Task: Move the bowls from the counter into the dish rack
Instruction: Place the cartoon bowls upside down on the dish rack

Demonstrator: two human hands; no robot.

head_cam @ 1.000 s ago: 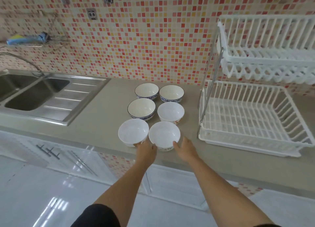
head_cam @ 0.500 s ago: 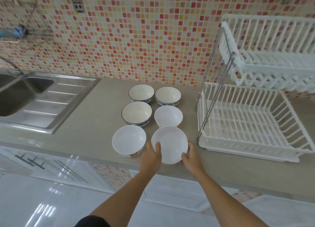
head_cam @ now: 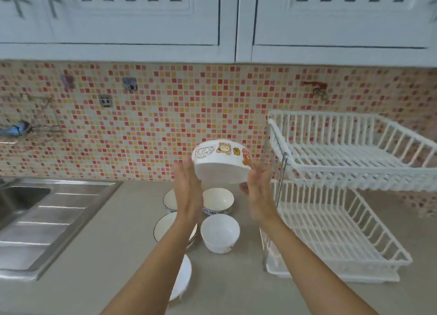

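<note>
A white bowl with cartoon stickers (head_cam: 221, 164) is held in the air above the counter, tilted with its mouth toward me. My left hand (head_cam: 188, 184) presses its left side and my right hand (head_cam: 259, 191) its right side. It hangs just left of the two-tier white dish rack, level with the upper tier (head_cam: 350, 154); the lower tier (head_cam: 331, 234) sits below. Several bowls stay on the counter: a plain white one (head_cam: 220, 233), a blue-patterned one (head_cam: 218, 200), and others partly hidden behind my left arm (head_cam: 165, 227).
A steel sink with drainboard (head_cam: 47, 217) lies at the left. White wall cabinets (head_cam: 212, 19) hang overhead above the mosaic tile wall. A white bowl (head_cam: 183, 277) sits close to the counter's front edge under my left forearm.
Both hands have lifted the front-right bowl off the counter, up and to the right toward the rack's upper tier. The camera has tilted up, showing the cabinets.
</note>
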